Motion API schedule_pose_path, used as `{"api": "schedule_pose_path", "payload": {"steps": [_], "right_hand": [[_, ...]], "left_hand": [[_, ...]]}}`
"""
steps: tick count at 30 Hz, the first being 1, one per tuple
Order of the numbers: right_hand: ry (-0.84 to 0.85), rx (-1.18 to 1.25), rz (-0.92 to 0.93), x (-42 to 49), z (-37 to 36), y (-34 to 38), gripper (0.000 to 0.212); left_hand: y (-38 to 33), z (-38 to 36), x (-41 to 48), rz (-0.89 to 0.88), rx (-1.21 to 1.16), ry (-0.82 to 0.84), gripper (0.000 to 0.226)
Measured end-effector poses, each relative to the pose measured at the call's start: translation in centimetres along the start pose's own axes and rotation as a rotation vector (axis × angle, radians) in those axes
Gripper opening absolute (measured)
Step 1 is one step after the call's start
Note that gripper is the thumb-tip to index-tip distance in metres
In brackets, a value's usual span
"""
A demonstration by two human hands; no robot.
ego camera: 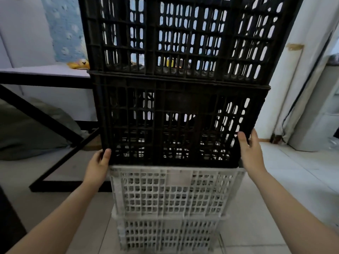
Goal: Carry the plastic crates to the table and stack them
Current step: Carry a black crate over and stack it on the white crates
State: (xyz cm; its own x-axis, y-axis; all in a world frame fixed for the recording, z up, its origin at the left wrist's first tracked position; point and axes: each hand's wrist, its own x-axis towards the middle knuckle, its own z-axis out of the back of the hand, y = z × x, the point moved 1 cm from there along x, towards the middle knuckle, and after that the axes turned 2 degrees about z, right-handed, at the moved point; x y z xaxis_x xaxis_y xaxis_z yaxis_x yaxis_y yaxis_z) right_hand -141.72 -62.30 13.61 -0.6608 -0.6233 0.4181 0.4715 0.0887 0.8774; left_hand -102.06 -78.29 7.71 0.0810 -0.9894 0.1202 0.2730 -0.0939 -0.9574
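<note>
A tall stack of slatted plastic crates stands on the floor in front of me. Two white crates (174, 191) form the bottom, with a second white crate (168, 235) lowest. On them sits a black crate (179, 123), and another black crate (183, 35) rests on top of it, reaching past the frame's upper edge. My left hand (98, 165) grips the lower left corner of the lower black crate, thumb on its front. My right hand (250, 149) holds its lower right corner, fingers around the side.
A table (42, 73) with a pale top and black frame stands to the left, a yellow toy (78, 64) on it. A grey cushion (36, 129) lies under it. A door frame and pale wall (297, 88) are at the right. Tiled floor surrounds the stack.
</note>
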Motion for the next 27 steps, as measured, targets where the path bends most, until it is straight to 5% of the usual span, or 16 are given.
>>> {"api": "schedule_pose_path", "payload": {"steps": [12,19,27], "right_hand": [[0.131,-0.031,-0.046,0.3,1.4,0.4,0.068],[0.006,-0.121,-0.387,-2.8,0.5,-3.0,0.124],[-0.175,-0.070,-0.442,-4.4,-0.4,-3.3,0.076]], "left_hand": [[-0.4,-0.7,-1.9,0.047,-0.058,0.005,0.056],[-0.3,-1.0,-2.0,0.045,-0.111,-0.024,0.057],[0.4,-0.9,-1.3,0.068,-0.200,-0.030,0.057]]}}
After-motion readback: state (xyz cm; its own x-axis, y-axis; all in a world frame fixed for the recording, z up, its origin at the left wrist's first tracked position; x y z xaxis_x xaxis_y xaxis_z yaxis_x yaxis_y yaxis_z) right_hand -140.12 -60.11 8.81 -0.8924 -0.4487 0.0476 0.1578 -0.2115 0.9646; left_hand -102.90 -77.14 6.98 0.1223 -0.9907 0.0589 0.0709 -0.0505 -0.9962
